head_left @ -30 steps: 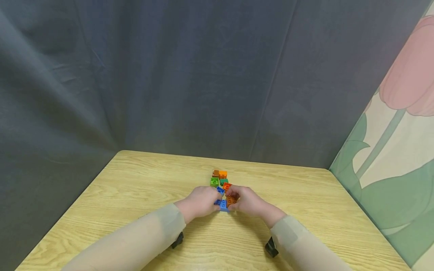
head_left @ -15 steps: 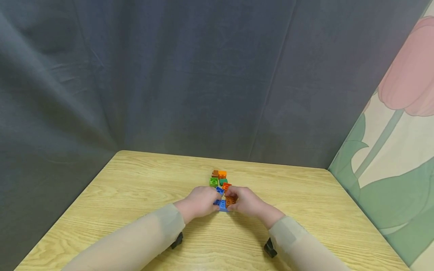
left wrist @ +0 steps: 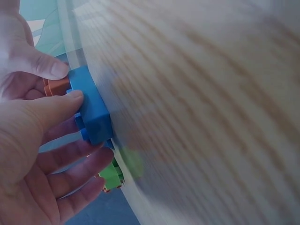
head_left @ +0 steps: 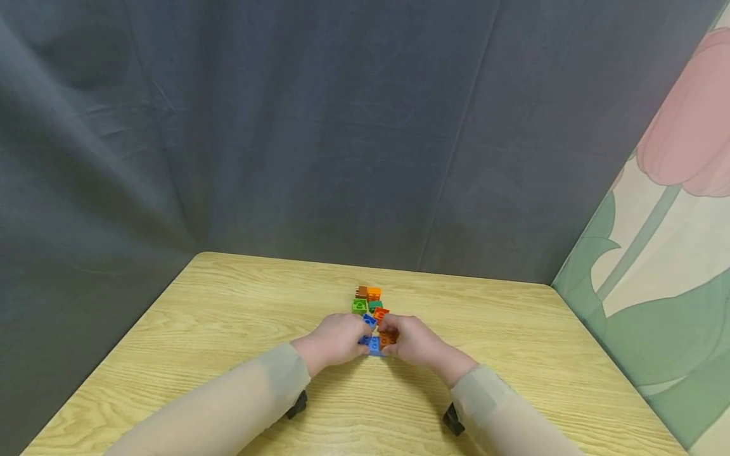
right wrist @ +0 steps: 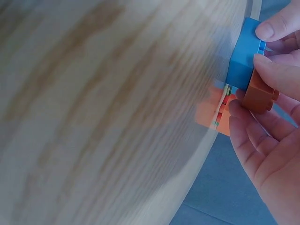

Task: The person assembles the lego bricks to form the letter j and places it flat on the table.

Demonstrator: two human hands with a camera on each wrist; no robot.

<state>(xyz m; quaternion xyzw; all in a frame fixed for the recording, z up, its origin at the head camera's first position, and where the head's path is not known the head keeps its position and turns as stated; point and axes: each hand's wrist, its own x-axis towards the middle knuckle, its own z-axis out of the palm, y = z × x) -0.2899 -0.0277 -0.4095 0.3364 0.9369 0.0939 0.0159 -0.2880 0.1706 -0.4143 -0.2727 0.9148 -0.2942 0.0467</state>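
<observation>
A long blue toy building brick (head_left: 374, 346) lies on the wooden table, studs up. My left hand (head_left: 338, 339) grips its left part, thumb on the near side, as the left wrist view of the blue brick (left wrist: 93, 105) shows. With my right hand (head_left: 415, 339) I pinch a brown-orange brick (right wrist: 258, 95) between thumb and fingers. That brick sits at the right end of the blue one, overlapping it and raised above it. My right thumb (right wrist: 272, 72) presses close to where the two bricks meet.
Just beyond my hands lie loose bricks: a small blue one (head_left: 369, 320), a red-orange one (head_left: 381, 313), a light green one (head_left: 359, 306) and a dark green one (head_left: 375, 306). Farther back are a brown brick (head_left: 362, 292) and an orange brick (head_left: 374, 293). A dark curtain (head_left: 342, 139) hangs behind the table.
</observation>
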